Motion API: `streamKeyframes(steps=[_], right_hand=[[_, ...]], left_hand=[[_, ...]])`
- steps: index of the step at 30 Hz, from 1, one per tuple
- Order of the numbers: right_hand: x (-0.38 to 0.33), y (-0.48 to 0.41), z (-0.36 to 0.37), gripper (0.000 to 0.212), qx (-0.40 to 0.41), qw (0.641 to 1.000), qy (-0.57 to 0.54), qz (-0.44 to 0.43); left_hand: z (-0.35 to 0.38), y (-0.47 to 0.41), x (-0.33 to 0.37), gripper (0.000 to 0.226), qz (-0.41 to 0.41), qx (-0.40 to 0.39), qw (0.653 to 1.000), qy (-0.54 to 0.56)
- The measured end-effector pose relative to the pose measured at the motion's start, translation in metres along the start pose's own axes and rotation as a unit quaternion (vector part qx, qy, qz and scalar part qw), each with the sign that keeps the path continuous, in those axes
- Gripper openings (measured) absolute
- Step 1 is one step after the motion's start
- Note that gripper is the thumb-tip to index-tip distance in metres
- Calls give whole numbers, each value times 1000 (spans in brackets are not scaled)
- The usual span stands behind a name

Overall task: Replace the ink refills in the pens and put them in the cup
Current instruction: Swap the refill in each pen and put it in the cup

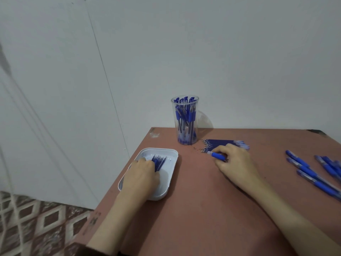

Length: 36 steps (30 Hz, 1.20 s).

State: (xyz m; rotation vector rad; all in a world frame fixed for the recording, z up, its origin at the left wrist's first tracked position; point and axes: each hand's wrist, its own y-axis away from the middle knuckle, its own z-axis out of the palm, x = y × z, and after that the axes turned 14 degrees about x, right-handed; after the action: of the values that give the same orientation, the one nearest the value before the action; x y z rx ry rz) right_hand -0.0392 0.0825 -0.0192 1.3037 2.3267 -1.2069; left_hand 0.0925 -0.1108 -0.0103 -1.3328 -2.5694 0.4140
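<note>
Pens (313,174) lie on reddish table (203,200); white wall (221,52) behind.

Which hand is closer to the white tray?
Left. The left hand is inside the white tray, by the blue refills there. The right hand is off to its right, holding a pen.

Your reddish-brown table (193,209) carries a clear cup (185,121) of pens by its far edge, a white tray (166,180) at the left edge, a row of refills (217,144) beside the cup, and loose pens (313,174) at your right.
</note>
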Motion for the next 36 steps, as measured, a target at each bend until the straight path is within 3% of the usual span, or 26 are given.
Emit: streamKeyframes(steps=[6, 15, 19, 25, 32, 34, 36], right_hand=[[-1, 0, -1, 13, 3, 1000, 4, -9], [1, 1, 0, 12, 8, 1000, 4, -11], [1, 0, 0, 11, 4, 1000, 8, -11], [1, 0, 0, 11, 4, 1000, 14, -11], [1, 0, 0, 11, -3, 1000, 12, -6], [1, 0, -1, 12, -1, 1000, 6, -5], [0, -1, -2, 13, 3, 1000, 0, -3]], left_hand=[[-2, -1, 3, 31, 9, 22, 999, 27], [-8, -5, 15, 11, 55, 58, 995, -54], [-14, -4, 23, 31, 84, 57, 990, -95], [-18, -16, 8, 9, 5, 53, 999, 8], [-26, -25, 0, 15, -32, 33, 995, 87], [-28, -26, 1, 13, -38, 56, 982, 174], [-33, -26, 12, 13, -63, 73, 933, 346]])
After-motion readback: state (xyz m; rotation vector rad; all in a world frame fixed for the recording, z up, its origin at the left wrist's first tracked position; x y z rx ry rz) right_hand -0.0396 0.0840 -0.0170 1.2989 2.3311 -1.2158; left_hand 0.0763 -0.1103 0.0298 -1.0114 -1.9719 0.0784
